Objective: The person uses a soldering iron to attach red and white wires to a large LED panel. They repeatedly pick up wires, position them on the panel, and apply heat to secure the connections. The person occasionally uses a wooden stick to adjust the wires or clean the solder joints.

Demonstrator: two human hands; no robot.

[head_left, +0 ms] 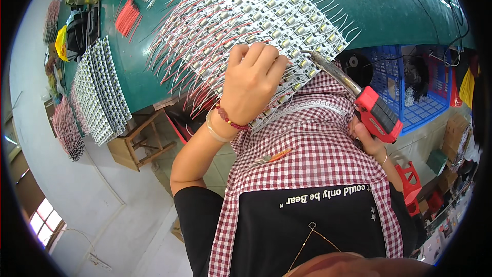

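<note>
right hand (370,141) gripping red soldering iron (359,100), tip touching panel edge | left hand (251,84) pressing down, fingers curled, on led board panel (246,15), seemingly holding nothing | panel overhanging green table (379,5) edge | blue crate (405,87) just beside

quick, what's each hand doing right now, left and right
Left hand: fingers curled, pressing down on the panel of LED strips, gripping nothing.
Right hand: closed around the red-handled soldering iron.

LED strip panel (256,15): white, red-and-white leads, flat on green surface, near edge overhanging | soldering iron (353,95): red handle, tip touching panel
</note>
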